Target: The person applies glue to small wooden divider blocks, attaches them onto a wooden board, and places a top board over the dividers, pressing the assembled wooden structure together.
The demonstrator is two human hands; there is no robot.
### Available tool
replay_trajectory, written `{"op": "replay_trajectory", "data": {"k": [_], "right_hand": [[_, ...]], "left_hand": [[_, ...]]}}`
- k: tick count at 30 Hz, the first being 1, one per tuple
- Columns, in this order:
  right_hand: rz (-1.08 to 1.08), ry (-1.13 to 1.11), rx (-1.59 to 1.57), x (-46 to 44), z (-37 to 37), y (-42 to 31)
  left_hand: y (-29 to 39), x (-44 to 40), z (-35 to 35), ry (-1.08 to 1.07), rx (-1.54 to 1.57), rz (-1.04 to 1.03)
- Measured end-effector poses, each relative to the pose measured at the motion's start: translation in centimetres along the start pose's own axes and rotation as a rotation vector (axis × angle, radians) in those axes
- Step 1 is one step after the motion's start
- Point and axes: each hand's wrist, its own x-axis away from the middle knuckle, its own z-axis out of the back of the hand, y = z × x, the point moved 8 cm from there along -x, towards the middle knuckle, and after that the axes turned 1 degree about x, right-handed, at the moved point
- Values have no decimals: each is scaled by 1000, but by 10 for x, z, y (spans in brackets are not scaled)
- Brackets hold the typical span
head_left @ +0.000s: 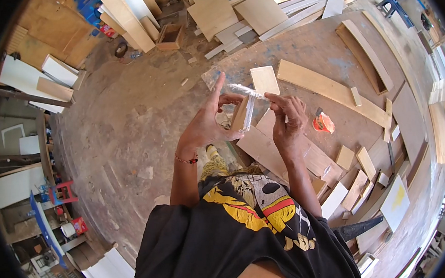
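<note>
My left hand grips a small wooden block between thumb and fingers, holding it up in front of my body. Along the block's right edge runs a whitish, shiny face. At the block's upper end my right hand has its fingertips pinched on a thin white strip. That strip looks twisted and slightly blurred, stretching left above the block; whether it is joined to the block I cannot tell. Beyond my hands a pale rectangular piece lies on the work table.
To the right of my right hand stands an orange-red cup. A long wooden board crosses the table, with a narrow wooden frame behind it. Several offcuts lie at the near right. Stacked panels rest at the back.
</note>
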Motion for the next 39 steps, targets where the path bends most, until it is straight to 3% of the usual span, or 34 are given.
{"op": "replay_trajectory", "data": {"k": [8, 11, 13, 16, 21, 26, 27, 28, 30, 32, 36, 39], "right_hand": [[187, -152, -29, 14, -3, -25], [166, -209, -227, 20, -6, -24], [-9, -64, -323, 20, 1, -9], [-58, 10, -188, 10, 2, -3], [103, -60, -118, 18, -5, -21], [200, -123, -175, 25, -7, -34], [148, -85, -253, 25, -5, -31], [95, -48, -331, 25, -3, -28], [-2, -24, -353, 28, -5, -14], [-377, -25, -557, 29, -14, 9], [-522, -32, -787, 36, -32, 15], [-512, -59, -720, 42, -32, 21]], "left_hand": [[-16, -2, 14, 60, 21, -4], [-20, -6, 19, 66, 120, 40], [-17, -6, 14, 54, 155, -16], [-13, -4, 10, 31, 192, -50], [-18, -6, 10, 62, 232, -104], [-42, -15, 17, 32, 526, -75], [-49, -16, 18, 113, 691, 80], [-45, -15, 15, 115, 691, 79], [-21, -11, 8, 42, 382, -135], [-18, -10, 4, 36, 358, -103], [-27, -12, 2, 46, 337, -88], [-28, -11, 6, 61, 361, -73]]}}
